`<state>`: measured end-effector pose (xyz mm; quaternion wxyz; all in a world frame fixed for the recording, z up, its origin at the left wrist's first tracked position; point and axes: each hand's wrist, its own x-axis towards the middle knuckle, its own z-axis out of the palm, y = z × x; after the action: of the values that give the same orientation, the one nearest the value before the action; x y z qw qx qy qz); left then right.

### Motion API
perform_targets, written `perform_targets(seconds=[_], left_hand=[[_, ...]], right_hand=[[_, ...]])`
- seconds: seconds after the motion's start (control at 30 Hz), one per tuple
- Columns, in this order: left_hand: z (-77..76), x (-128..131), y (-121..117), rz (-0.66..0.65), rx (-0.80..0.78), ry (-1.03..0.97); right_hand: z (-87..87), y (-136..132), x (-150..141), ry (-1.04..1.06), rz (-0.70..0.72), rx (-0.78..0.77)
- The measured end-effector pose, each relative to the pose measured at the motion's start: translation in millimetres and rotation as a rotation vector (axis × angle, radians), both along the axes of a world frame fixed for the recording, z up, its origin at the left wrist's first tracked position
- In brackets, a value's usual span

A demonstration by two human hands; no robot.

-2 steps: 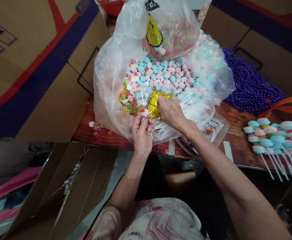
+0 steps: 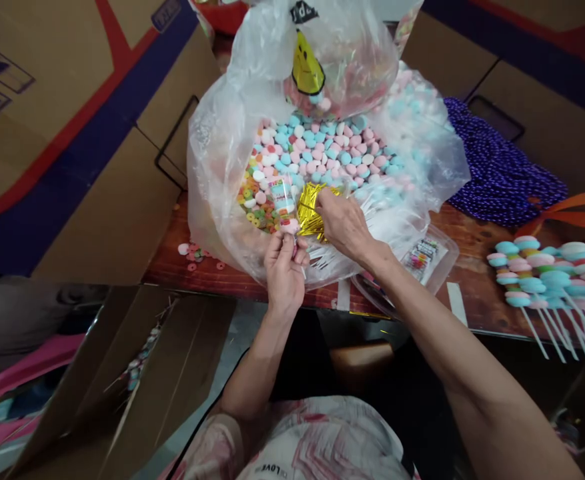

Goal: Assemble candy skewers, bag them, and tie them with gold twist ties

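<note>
My left hand [image 2: 286, 270] is closed round the stick end of a wrapped candy skewer [image 2: 282, 200], which stands upright in a clear printed sleeve. Blue, white and pink sweets show inside the sleeve. My right hand [image 2: 346, 225] reaches into a pile of gold twist ties [image 2: 312, 208], thumb and fingers pinched together at its right side. Whatever is between those fingertips is mostly hidden, but they touch the ties. Beyond both hands lie pink, blue and white marshmallows [image 2: 329, 150] in a big open plastic bag [image 2: 212, 160]. Fruit-coloured gummy rings [image 2: 256, 212] lie at its left.
White sticks [image 2: 389, 217] lie right of my right hand, near a clear plastic tub [image 2: 449, 257]. Finished candy skewers [image 2: 547, 273] and purple ties [image 2: 502, 167] are farther right. Large cardboard boxes [image 2: 107, 220] flank the wooden table [image 2: 172, 250]. An open carton [image 2: 172, 373] stands below left.
</note>
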<state>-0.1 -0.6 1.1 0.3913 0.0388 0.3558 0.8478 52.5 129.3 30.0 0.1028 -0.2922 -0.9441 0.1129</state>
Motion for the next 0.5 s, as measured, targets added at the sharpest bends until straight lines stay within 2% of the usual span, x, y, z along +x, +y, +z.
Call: perform_targets(seconds=[0.17,0.3,0.4,0.5], left_hand=[[3.6,1,-1,-0.008,-0.020,0.012],[5.8,4,2,0.008,-0.062,0.105],[6.5,11,5,0.035,-0.077,0.206],[4.6,23,5,-0.067,-0.083,0.327]], right_hand=[[-12.3,9,6,0.479,-0.008,-0.244],[-5.0,-5,24,0.767,-0.090,-0.445],[6.2,-30,44,0.894,-0.088,-0.516],[8.0,-52,65,0.877,-0.102,-0.578]])
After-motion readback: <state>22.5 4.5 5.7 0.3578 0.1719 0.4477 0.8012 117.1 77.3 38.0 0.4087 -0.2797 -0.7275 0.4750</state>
